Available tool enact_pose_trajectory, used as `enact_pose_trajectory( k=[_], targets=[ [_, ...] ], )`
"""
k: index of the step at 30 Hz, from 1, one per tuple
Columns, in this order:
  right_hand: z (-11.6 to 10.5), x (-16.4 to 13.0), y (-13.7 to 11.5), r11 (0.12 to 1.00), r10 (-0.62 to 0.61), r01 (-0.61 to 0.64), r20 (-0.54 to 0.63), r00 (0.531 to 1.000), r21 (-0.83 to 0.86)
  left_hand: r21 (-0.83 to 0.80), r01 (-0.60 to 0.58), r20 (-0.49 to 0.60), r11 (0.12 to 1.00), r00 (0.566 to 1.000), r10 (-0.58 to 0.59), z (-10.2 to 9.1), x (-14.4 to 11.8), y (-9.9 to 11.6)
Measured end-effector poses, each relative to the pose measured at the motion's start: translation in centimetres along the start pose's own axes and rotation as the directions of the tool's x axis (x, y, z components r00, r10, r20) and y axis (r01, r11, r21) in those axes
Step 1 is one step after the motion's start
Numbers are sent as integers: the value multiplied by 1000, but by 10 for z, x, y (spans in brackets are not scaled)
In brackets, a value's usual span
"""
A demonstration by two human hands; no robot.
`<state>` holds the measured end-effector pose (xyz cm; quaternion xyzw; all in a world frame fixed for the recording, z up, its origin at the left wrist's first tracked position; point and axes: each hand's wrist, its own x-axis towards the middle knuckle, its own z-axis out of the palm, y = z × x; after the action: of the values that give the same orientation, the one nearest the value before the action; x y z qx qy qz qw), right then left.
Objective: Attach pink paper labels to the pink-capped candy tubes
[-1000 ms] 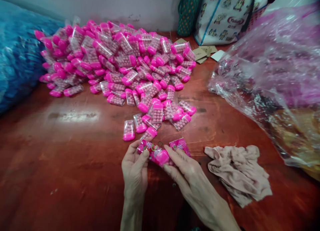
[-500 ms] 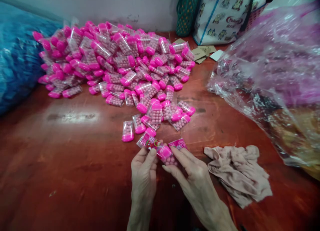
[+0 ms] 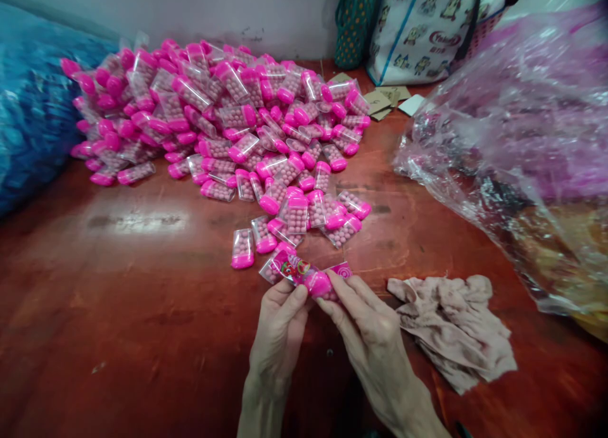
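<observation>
My left hand (image 3: 280, 327) is closed, its thumb and fingers pinching a clear plastic sleeve (image 3: 293, 267) printed with fruit and lettering. My right hand (image 3: 373, 330) grips a small candy box (image 3: 319, 285) with a bright pink cap, which touches the sleeve. Part of the box is hidden behind the fingers. Beyond the right fingertips a pink printed piece (image 3: 342, 270) sticks out; whether it belongs to the sleeve I cannot tell. Just past my hands begins a large heap of pink-capped candy boxes (image 3: 237, 115), clear and filled with small pink balls.
A crumpled beige cloth (image 3: 453, 327) lies on the reddish wooden table (image 3: 142, 337) to the right. Behind it is a big clear plastic bag (image 3: 513, 140). A blue bag (image 3: 38, 109) bulges at the left. Cardboard pieces (image 3: 380, 102) and a printed tote bag (image 3: 422, 33) are at the back.
My left hand has shifted slightly right and turned a little. The sleeve and the box in my hands have moved slightly up and to the right. The heap looks the same.
</observation>
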<state>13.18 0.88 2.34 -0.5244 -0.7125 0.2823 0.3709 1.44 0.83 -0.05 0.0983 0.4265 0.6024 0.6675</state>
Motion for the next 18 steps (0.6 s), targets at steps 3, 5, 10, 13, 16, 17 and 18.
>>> enact_pose_trajectory(
  k=[3, 5, 10, 13, 16, 17, 18],
  targets=[
    [-1, -2, 0, 997, 59, -60, 15, 998, 47, -19, 21, 32, 1000, 999, -21, 1, 0, 0],
    [0, -4, -1, 996, 61, -61, 2, 998, 65, -48, 7, 1, 999, 1000, -6, 2, -1, -1],
    [6, -6, -3, 997, -65, 66, -17, 998, 27, -68, 26, -120, 997, 992, -34, 4, -5, 0],
    [8, -7, -4, 994, -113, 113, -36, 993, -12, -78, 24, -131, 997, 991, -34, 6, -8, 1],
    [7, -7, -5, 997, -78, 79, -79, 994, 9, -110, 13, -87, 994, 996, -22, 8, -10, 2],
    [6, -7, -6, 998, -52, 54, -85, 995, 25, -114, 7, -66, 993, 998, -14, 9, -11, 2],
    [4, -7, -6, 999, -21, 25, -86, 996, 44, -111, -1, -45, 994, 999, -4, 9, -11, 1]
  ],
)
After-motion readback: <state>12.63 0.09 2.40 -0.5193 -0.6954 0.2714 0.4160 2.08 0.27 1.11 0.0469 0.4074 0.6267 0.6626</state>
